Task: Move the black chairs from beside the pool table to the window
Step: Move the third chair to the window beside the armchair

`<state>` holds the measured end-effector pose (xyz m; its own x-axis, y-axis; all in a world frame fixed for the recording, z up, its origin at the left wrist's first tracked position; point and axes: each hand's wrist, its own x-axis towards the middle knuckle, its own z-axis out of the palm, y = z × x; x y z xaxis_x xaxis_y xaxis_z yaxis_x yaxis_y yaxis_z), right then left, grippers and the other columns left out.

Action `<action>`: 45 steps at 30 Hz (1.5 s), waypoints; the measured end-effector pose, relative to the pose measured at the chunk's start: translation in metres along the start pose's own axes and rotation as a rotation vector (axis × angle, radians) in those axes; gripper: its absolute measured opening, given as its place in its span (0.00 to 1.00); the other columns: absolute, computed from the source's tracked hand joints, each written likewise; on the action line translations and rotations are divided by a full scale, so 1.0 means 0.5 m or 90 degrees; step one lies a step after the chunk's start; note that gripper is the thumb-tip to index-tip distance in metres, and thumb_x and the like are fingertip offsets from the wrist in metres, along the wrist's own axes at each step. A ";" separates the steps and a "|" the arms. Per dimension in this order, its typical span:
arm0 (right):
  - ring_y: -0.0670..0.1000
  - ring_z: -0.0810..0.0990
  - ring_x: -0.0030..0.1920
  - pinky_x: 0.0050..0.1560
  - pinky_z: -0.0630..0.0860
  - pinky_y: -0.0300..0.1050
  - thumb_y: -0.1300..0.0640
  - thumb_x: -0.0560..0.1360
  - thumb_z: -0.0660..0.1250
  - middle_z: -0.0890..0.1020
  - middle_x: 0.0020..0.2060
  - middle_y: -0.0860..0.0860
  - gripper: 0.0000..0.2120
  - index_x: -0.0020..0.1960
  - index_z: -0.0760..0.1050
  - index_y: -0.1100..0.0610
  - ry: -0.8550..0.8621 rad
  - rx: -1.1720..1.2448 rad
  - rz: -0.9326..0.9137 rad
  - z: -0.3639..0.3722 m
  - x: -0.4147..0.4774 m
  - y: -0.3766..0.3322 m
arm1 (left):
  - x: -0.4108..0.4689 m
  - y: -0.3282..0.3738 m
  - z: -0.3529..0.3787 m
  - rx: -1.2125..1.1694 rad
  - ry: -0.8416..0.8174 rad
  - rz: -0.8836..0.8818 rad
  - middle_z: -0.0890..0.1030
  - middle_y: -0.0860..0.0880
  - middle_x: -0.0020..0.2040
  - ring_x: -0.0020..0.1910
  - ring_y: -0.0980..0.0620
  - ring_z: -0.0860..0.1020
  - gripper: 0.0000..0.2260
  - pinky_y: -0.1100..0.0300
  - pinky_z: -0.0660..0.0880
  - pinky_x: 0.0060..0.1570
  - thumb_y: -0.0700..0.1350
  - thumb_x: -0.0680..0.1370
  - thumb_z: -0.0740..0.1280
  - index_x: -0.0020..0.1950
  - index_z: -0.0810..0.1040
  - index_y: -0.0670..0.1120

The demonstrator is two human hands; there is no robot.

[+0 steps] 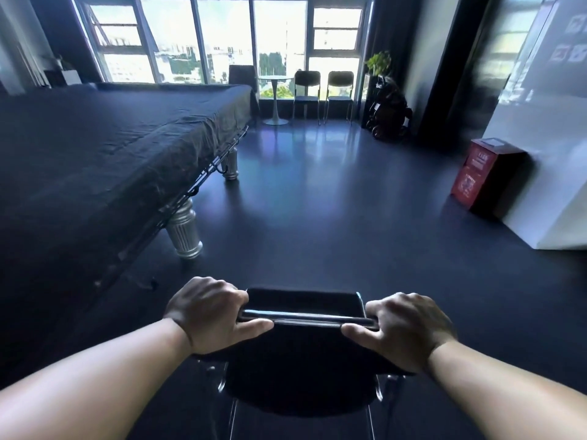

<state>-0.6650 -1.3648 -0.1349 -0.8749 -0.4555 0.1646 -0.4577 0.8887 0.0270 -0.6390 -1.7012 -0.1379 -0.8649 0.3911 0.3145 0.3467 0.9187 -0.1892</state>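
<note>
Head view: two chairs point(306, 87) are at the window point(222, 36); left hand point(206, 312) and right hand point(403, 331) fingers point(233, 295) clamp a third chair point(305, 360), far from the window.

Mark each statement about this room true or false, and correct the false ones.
1. The left hand and right hand grip the near chair by its backrest. True.
2. The pool table lies bare. False: a dark cloth covers it.
3. By the window, two chairs stand side by side, right of the round table. True.
4. The red box sits under the pool table. False: it stands on the floor by the white wall on the right.
</note>
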 end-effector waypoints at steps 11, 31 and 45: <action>0.54 0.80 0.45 0.39 0.64 0.48 0.17 0.62 0.41 0.80 0.38 0.47 0.38 0.35 0.69 0.49 0.017 -0.012 0.011 0.057 0.298 0.130 | 0.279 -0.134 0.118 -0.020 -0.001 0.021 0.82 0.52 0.39 0.41 0.48 0.81 0.39 0.54 0.71 0.41 0.81 0.67 0.36 0.33 0.68 0.49; 0.56 0.81 0.43 0.38 0.64 0.48 0.17 0.63 0.39 0.80 0.36 0.46 0.38 0.33 0.68 0.48 0.053 -0.010 -0.029 0.171 0.903 0.443 | 0.852 -0.370 0.366 0.000 0.062 -0.008 0.80 0.52 0.32 0.34 0.46 0.80 0.39 0.56 0.64 0.32 0.80 0.68 0.35 0.30 0.67 0.48; 0.55 0.72 0.36 0.38 0.65 0.48 0.19 0.64 0.38 0.71 0.29 0.45 0.39 0.34 0.70 0.51 0.041 -0.050 -0.033 0.217 1.220 0.576 | 1.140 -0.506 0.483 0.027 0.034 0.002 0.79 0.52 0.33 0.35 0.45 0.77 0.36 0.56 0.64 0.34 0.78 0.69 0.38 0.30 0.65 0.48</action>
<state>-1.3476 -1.3925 -0.1336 -0.8371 -0.4992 0.2237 -0.4862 0.8664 0.1140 -1.3075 -1.7237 -0.1356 -0.8429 0.3971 0.3632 0.3325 0.9150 -0.2286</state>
